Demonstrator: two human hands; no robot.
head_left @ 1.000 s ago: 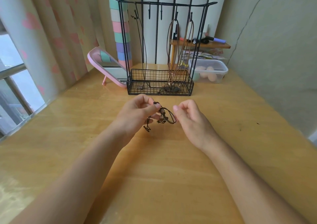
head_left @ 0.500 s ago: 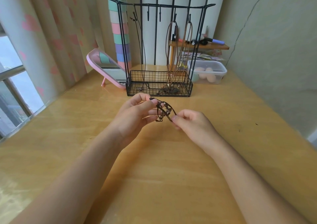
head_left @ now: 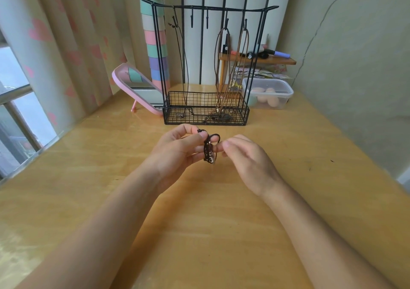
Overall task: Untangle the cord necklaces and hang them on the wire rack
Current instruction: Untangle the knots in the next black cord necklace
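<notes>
Two hands meet over the middle of the tabletop point(head_left: 221, 222), just in front of the wire rack point(head_left: 205, 117), and between them is one dark cord necklace point(head_left: 209, 149), bunched into a tight knot of loops with a small metal piece at its lower end. My left hand point(head_left: 177, 149) has it: that grip is narrow, thumb and fingers pinched on the cord, with a short end poking up past the thumb. My right hand point(head_left: 246, 158) sits just right of the bundle with its fingers curled in; blur hides the fingertips, so I cannot tell whether this grip holds the cord or only nears it. The bundle is off the tabletop, carried in the air.

I count five hooks along the rack's top bar in the upper centre of the frame. Three carry necklaces: one thin dark cord point(head_left: 184, 62) on the leftmost hook and two brown cords point(head_left: 218, 67) on the two rightmost, all trailing down into the mesh basket at the base.

Left of the rack leans one pink mirror point(head_left: 135, 82); right of it stands one clear lidded box point(head_left: 268, 93)
</notes>
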